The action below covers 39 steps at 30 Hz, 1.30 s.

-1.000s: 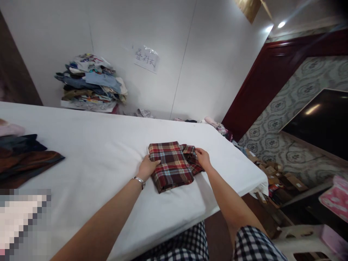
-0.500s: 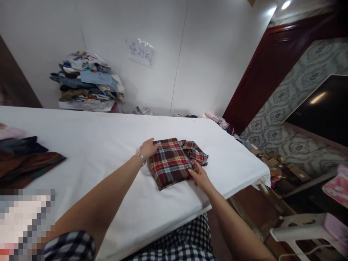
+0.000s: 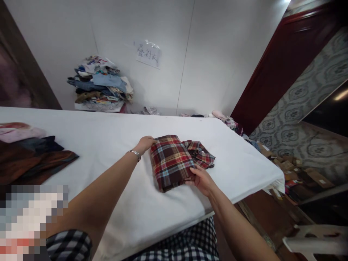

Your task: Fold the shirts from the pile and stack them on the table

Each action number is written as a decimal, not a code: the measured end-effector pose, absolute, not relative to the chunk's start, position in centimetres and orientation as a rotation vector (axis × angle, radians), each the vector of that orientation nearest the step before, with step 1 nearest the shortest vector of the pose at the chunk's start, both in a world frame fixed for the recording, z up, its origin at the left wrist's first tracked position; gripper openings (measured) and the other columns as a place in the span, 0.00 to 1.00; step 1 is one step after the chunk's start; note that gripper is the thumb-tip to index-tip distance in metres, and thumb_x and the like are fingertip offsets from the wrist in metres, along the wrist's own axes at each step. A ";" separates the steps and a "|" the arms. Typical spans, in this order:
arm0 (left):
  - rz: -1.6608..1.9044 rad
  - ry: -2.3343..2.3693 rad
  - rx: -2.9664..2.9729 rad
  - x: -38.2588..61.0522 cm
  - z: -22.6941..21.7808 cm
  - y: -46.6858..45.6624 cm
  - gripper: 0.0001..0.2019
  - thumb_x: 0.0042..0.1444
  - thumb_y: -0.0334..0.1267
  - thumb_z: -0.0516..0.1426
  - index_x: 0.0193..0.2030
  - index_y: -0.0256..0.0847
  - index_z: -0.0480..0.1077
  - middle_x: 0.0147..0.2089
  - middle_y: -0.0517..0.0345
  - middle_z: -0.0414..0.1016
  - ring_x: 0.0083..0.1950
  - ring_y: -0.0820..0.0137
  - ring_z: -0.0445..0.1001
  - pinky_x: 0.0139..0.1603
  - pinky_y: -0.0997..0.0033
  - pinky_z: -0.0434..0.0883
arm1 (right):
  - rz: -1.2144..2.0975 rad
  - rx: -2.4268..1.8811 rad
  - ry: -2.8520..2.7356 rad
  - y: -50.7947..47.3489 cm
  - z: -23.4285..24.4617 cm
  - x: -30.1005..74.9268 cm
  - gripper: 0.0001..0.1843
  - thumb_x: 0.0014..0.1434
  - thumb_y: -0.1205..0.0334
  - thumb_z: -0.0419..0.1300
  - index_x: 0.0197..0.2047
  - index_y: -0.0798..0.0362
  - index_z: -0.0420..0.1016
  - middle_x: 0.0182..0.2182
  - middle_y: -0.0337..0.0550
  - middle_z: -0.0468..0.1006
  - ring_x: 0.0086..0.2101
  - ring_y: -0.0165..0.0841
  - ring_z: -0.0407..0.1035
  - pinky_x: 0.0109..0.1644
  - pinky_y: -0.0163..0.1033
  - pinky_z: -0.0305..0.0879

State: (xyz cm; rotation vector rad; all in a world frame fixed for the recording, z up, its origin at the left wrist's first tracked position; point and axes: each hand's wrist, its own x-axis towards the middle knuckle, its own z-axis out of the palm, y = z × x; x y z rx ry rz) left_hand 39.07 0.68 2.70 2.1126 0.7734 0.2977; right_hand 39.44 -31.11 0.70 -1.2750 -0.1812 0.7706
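Observation:
A folded red plaid shirt (image 3: 174, 159) lies on the white table (image 3: 108, 145), its collar end (image 3: 201, 154) sticking out to the right. My left hand (image 3: 145, 143) curls round the shirt's far left edge; a silver bracelet sits on that wrist. My right hand (image 3: 201, 178) grips the shirt's near right corner, fingers tucked under the fabric, and the near edge looks slightly raised off the table.
Dark brown and pink garments (image 3: 32, 156) lie at the table's left. A pile of folded clothes (image 3: 100, 85) stands against the white wall under a paper label (image 3: 148, 54). Cardboard boxes (image 3: 296, 174) crowd the floor to the right, by a white plastic stool (image 3: 315, 241).
My right hand came from the shirt's collar side to its near right corner and took hold. My left hand slid to the far left edge. The shirt's near edge has lifted a little.

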 end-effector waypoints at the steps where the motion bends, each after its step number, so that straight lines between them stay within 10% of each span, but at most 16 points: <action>1: 0.296 0.810 2.103 38.7 2.5 1.0 0.14 0.50 0.39 0.56 0.42 0.37 0.75 0.46 0.49 0.80 0.47 0.62 0.77 0.43 0.71 0.71 | 0.758 -1.330 -0.174 -31.0 0.4 39.4 0.26 0.48 0.55 0.69 0.50 0.48 0.70 0.39 0.41 0.80 0.34 0.35 0.75 0.34 0.41 0.74; 13: 0.266 0.884 2.017 35.4 0.8 -2.2 0.41 0.49 0.58 0.60 0.64 0.33 0.59 0.64 0.33 0.64 0.63 0.48 0.66 0.57 0.57 0.66 | 0.746 -1.392 -0.111 -30.5 -0.4 43.0 0.31 0.51 0.59 0.68 0.58 0.48 0.67 0.57 0.46 0.73 0.52 0.37 0.72 0.52 0.43 0.71; 23: 0.148 0.800 1.607 31.3 1.9 -3.6 0.32 0.57 0.56 0.55 0.61 0.36 0.60 0.60 0.38 0.70 0.52 0.59 0.76 0.41 0.65 0.76 | 0.958 -1.400 -0.328 -26.2 3.6 44.9 0.20 0.55 0.57 0.64 0.50 0.54 0.73 0.48 0.50 0.79 0.44 0.38 0.76 0.52 0.47 0.72; 31: 0.179 0.713 1.214 25.6 4.1 0.1 0.38 0.56 0.69 0.42 0.52 0.38 0.71 0.46 0.42 0.78 0.47 0.53 0.77 0.43 0.56 0.77 | 0.972 -1.233 -0.782 -17.5 8.2 35.6 0.47 0.51 0.55 0.69 0.69 0.42 0.52 0.48 0.42 0.78 0.45 0.39 0.74 0.45 0.49 0.76; 39: 0.238 0.807 1.080 18.1 1.3 5.2 0.25 0.57 0.60 0.51 0.43 0.41 0.76 0.36 0.46 0.81 0.44 0.55 0.79 0.43 0.56 0.78 | 0.545 -1.535 -1.013 -16.7 1.3 34.6 0.25 0.56 0.58 0.62 0.58 0.46 0.71 0.53 0.46 0.76 0.52 0.40 0.71 0.56 0.52 0.69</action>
